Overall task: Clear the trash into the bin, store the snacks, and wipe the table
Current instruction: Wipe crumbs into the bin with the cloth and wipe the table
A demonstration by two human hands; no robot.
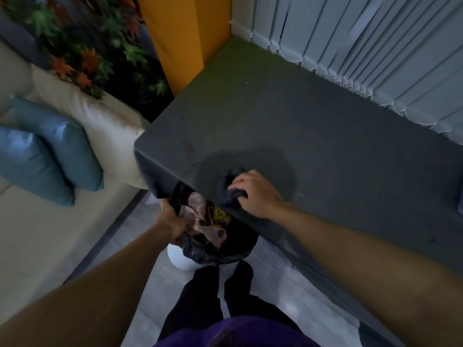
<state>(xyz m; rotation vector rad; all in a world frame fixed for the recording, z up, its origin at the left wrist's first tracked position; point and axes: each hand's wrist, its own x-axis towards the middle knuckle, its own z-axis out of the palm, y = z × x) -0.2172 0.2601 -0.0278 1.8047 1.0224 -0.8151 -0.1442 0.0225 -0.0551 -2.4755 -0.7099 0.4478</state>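
The bin point(181, 262) stands on the floor point(275, 286) right under the near edge of the grey surface point(325, 146), and only a curve of its white body shows below the black bin liner point(200, 249) bunched round its mouth. From my head view I look straight down into it: a wad of pale pinkish crumpled paper point(200, 217) lies inside, with a yellow wrapper point(222, 216) beside it, tucked against the edge of the surface.

My left hand point(170, 221) is on the left side of the bin, fingers curled tight round the rim of the liner and holding it up towards the edge of the surface. My right hand point(256, 194) is on top of the surface, just in from that same edge, fingers bent over a dark cloth point(229, 187) that it grips and presses down. The two hands are apart, with the table edge between them. A darker patch on the surface surrounds the cloth.

To the left is a cream sofa point(82, 116) with two blue cushions point(57, 146) leaning on it. A yellow panel point(180, 33) rises at the far corner, and pale vertical blinds point(375, 46) hang along the far side of the surface. My dark trousers point(200, 296) show below the bin.
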